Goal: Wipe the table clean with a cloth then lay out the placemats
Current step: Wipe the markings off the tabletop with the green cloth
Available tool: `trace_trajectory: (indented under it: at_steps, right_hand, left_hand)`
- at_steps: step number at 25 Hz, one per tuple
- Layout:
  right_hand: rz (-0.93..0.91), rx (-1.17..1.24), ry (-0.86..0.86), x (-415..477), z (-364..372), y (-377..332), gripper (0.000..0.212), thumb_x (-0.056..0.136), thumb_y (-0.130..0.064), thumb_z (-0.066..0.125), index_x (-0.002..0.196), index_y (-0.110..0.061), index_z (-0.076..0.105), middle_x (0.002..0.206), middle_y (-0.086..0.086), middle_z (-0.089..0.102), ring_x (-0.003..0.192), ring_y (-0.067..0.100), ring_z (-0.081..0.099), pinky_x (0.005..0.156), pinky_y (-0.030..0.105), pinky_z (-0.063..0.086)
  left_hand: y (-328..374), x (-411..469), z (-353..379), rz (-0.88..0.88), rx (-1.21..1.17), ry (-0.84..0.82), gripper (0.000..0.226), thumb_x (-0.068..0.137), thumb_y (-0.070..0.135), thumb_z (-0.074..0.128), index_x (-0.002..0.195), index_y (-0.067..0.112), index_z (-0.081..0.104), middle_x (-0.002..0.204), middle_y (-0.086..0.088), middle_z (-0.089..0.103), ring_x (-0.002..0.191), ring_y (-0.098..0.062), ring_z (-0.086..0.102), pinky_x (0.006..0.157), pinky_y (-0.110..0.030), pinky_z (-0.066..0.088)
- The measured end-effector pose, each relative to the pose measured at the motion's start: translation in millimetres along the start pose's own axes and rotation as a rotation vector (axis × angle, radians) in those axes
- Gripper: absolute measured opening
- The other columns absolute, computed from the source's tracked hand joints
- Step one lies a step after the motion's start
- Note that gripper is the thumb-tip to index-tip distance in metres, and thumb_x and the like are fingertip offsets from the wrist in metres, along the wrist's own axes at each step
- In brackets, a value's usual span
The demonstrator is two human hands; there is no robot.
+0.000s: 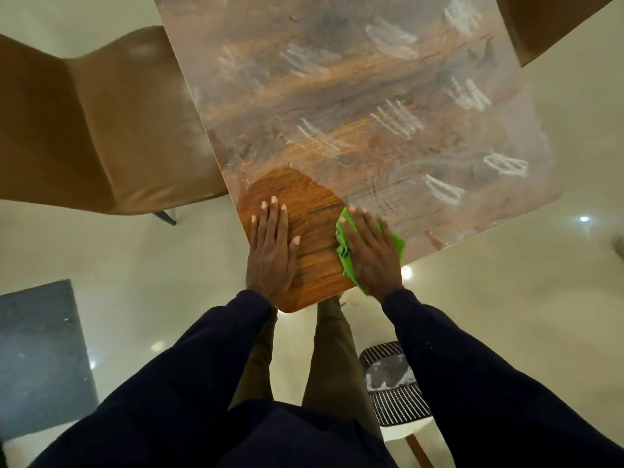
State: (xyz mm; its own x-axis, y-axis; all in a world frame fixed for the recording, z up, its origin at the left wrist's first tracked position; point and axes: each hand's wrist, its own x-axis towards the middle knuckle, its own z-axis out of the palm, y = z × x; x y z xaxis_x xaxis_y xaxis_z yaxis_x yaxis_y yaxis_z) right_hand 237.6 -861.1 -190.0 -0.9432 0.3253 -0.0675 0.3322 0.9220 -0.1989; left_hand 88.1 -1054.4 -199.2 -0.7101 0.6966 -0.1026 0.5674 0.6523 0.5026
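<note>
A wooden table (354,106) stretches away from me, covered in a pale dusty film with white finger streaks. Only a patch at the near corner (304,204) shows clean bright wood. My left hand (271,246) lies flat on that clean patch, fingers spread, holding nothing. My right hand (371,249) presses flat on a crumpled green cloth (344,251) at the table's near edge, right where clean wood meets the dusty film. A black-and-white striped placemat (395,396) lies on a white stool below my right arm.
A brown leather chair (101,130) stands close to the table's left edge. Another brown chair back (553,25) shows at the top right. A dark grey slab (37,359) sits on the glossy cream floor at the lower left. My legs are beneath the table corner.
</note>
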Motion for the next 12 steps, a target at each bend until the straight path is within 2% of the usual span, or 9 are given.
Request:
trace_trajectory:
  at_steps: [3, 4, 6, 9, 10, 12]
  right_hand:
    - [0.277, 0.001, 0.068, 70.2, -2.6, -11.1, 0.059, 0.11, -0.041, 0.029, 0.164, -0.016, 0.033, 0.175, 0.012, 0.02, 0.163, 0.032, 0.015, 0.13, 0.059, 0.014]
    - [0.319, 0.015, 0.081, 88.0, -2.0, -26.0, 0.059, 0.11, -0.04, 0.03, 0.165, -0.017, 0.032, 0.175, 0.012, 0.019, 0.163, 0.033, 0.014, 0.131, 0.057, 0.011]
    - [0.202, 0.022, 0.041, 93.0, 3.5, -42.6, 0.059, 0.112, -0.04, 0.032, 0.165, -0.017, 0.031, 0.175, 0.013, 0.017, 0.163, 0.033, 0.013, 0.131, 0.057, 0.01]
    - [-0.236, -0.019, -0.069, 43.7, 3.9, -10.3, 0.057, 0.114, -0.04, 0.029, 0.164, -0.015, 0.035, 0.174, 0.014, 0.02, 0.162, 0.034, 0.015, 0.127, 0.061, 0.018]
    - [-0.319, -0.017, -0.089, 29.5, -1.7, 9.7, 0.058, 0.114, -0.043, 0.03, 0.163, -0.015, 0.037, 0.174, 0.013, 0.023, 0.162, 0.034, 0.018, 0.126, 0.062, 0.02]
    - [-0.287, 0.007, -0.077, 26.2, -11.8, 45.2, 0.06, 0.113, -0.047, 0.031, 0.161, -0.013, 0.041, 0.173, 0.013, 0.026, 0.161, 0.034, 0.021, 0.124, 0.064, 0.024]
  left_hand:
    - [11.7, 6.3, 19.4, -0.107, 0.082, 0.068, 0.066, 0.113, 0.041, 0.028, 0.167, 0.003, 0.021, 0.176, -0.017, 0.015, 0.164, -0.033, 0.009, 0.134, -0.046, -0.003]
    - [14.5, 7.6, 23.3, -0.142, 0.114, 0.092, 0.066, 0.113, 0.04, 0.029, 0.167, 0.003, 0.022, 0.176, -0.017, 0.016, 0.164, -0.033, 0.01, 0.134, -0.047, -0.002]
    - [17.5, 8.3, 28.3, -0.174, 0.161, 0.12, 0.063, 0.113, 0.036, 0.029, 0.167, 0.003, 0.022, 0.176, -0.017, 0.016, 0.164, -0.033, 0.01, 0.134, -0.048, 0.001]
    - [18.7, 8.6, 29.4, -0.175, 0.18, 0.115, 0.063, 0.113, 0.034, 0.028, 0.168, 0.004, 0.019, 0.177, -0.016, 0.013, 0.165, -0.032, 0.008, 0.134, -0.05, 0.004]
    - [18.7, 9.8, 28.4, -0.183, 0.175, 0.103, 0.063, 0.114, 0.036, 0.026, 0.168, 0.005, 0.018, 0.177, -0.015, 0.011, 0.165, -0.031, 0.007, 0.134, -0.051, 0.005]
    - [19.0, 10.1, 28.6, -0.192, 0.179, 0.084, 0.065, 0.113, 0.04, 0.021, 0.169, 0.006, 0.015, 0.178, -0.013, 0.008, 0.165, -0.03, 0.004, 0.134, -0.053, 0.006]
